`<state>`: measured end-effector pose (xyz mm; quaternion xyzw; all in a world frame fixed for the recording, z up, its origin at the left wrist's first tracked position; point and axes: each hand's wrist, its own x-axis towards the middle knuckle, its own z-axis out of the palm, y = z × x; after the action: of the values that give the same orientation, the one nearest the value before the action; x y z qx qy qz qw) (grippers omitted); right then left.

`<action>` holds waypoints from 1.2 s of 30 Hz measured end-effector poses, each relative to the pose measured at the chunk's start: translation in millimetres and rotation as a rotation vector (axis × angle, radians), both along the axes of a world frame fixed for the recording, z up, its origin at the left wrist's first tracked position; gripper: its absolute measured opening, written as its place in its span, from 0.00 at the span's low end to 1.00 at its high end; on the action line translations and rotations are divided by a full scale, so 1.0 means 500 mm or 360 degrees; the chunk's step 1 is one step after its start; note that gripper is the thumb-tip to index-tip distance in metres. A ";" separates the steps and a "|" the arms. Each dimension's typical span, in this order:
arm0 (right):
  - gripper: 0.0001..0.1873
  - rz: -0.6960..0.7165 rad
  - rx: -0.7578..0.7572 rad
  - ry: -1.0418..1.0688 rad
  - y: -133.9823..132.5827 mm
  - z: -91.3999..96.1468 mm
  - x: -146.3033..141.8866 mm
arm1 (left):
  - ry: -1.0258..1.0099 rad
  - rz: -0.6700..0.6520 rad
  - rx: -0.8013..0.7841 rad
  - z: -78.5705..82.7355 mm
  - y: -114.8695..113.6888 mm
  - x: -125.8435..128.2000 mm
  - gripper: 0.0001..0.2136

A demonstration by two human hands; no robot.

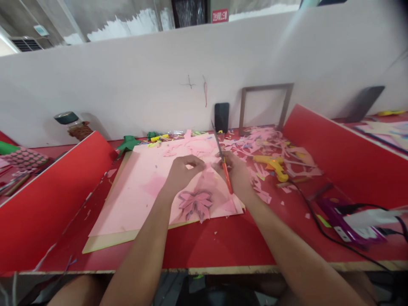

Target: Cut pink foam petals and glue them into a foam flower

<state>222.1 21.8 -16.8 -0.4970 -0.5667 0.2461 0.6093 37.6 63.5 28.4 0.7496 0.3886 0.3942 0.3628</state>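
Observation:
My right hand [236, 175] is closed round the red handles of a pair of scissors [222, 161], whose blades point up and away towards the back wall. My left hand [182, 172] is pinched shut on a small piece of pink paper just left of the scissors. Both hands hover over a large pink sheet [140, 187] that lies on a tan board [105, 241]. A cut-out pink leaf shape with dark outlines [195, 204] lies on the sheet just below my left hand.
Pink paper scraps [270, 144] litter the red table [223, 246] at the right, around a yellow glue gun [273, 165]. Its black cable runs to a purple power strip [350, 221]. Red dividers stand on both sides. A black phone [222, 117] and a frame [266, 106] lean on the back wall.

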 end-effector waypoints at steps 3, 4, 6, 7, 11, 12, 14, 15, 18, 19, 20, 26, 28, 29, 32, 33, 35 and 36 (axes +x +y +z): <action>0.19 -0.0057 -0.0034 0.0009 0.000 0.001 0.006 | -0.0546 0.0132 -0.0221 0.002 0.010 -0.001 0.05; 0.19 -0.0034 -0.0059 0.0006 0.000 -0.001 0.007 | -0.0728 0.0128 -0.0300 0.001 0.012 -0.001 0.05; 0.19 0.0067 -0.0117 -0.0044 0.000 -0.007 0.007 | -0.1020 0.0076 -0.0463 -0.001 0.015 -0.001 0.05; 0.19 0.0126 -0.0133 -0.0088 -0.001 -0.011 0.005 | -0.1129 0.0047 -0.0534 -0.001 0.016 -0.001 0.06; 0.17 0.0279 -0.0121 -0.0293 -0.006 -0.025 -0.006 | -0.1371 -0.0037 -0.0658 0.000 0.011 0.001 0.06; 0.17 0.0301 -0.0128 -0.0332 -0.009 -0.027 -0.008 | -0.1401 -0.0037 -0.0648 0.001 0.010 0.002 0.06; 0.16 0.0323 -0.0144 -0.0386 -0.014 -0.027 -0.012 | -0.1434 -0.0008 -0.0616 0.004 0.008 0.003 0.07; 0.15 0.0330 -0.0145 -0.0405 -0.016 -0.026 -0.012 | -0.1445 0.0017 -0.0601 0.005 0.007 0.003 0.07; 0.14 0.0337 -0.0151 -0.0451 -0.019 -0.022 -0.013 | -0.1472 0.0099 -0.0598 0.008 0.006 0.003 0.08; 0.14 0.0335 -0.0159 -0.0459 -0.020 -0.021 -0.013 | -0.1480 0.0124 -0.0603 0.008 0.007 0.003 0.08; 0.14 0.0334 -0.0169 -0.0465 -0.020 -0.021 -0.012 | -0.1491 0.0148 -0.0607 0.007 0.007 0.003 0.09; 0.15 0.0345 -0.0203 -0.0392 -0.022 -0.022 -0.016 | -0.1360 0.0202 -0.0507 0.001 0.010 0.006 0.06; 0.15 0.0360 -0.0234 -0.0304 -0.026 -0.017 -0.019 | -0.1239 0.0243 -0.0400 -0.001 0.010 0.011 0.03; 0.15 0.0368 -0.0256 -0.0264 -0.028 -0.013 -0.021 | -0.1192 0.0265 -0.0358 -0.002 0.009 0.013 0.02; 0.15 0.0376 -0.0311 -0.0165 -0.035 -0.001 -0.027 | -0.1133 0.0291 -0.0314 -0.002 0.007 0.019 0.02; 0.16 0.0379 -0.0321 -0.0137 -0.037 0.002 -0.029 | -0.1133 0.0292 -0.0313 -0.002 0.005 0.021 0.02; 0.17 0.0387 -0.0330 -0.0098 -0.040 0.007 -0.031 | -0.1121 0.0301 -0.0312 -0.003 0.004 0.022 0.03; 0.19 0.0388 -0.0330 -0.0095 -0.041 0.008 -0.032 | -0.1111 0.0307 -0.0310 -0.003 0.003 0.022 0.03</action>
<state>206.2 1.2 -12.6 -0.4917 -0.6122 0.3606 0.5034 48.7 64.9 27.0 0.4920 0.3460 0.6196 0.5043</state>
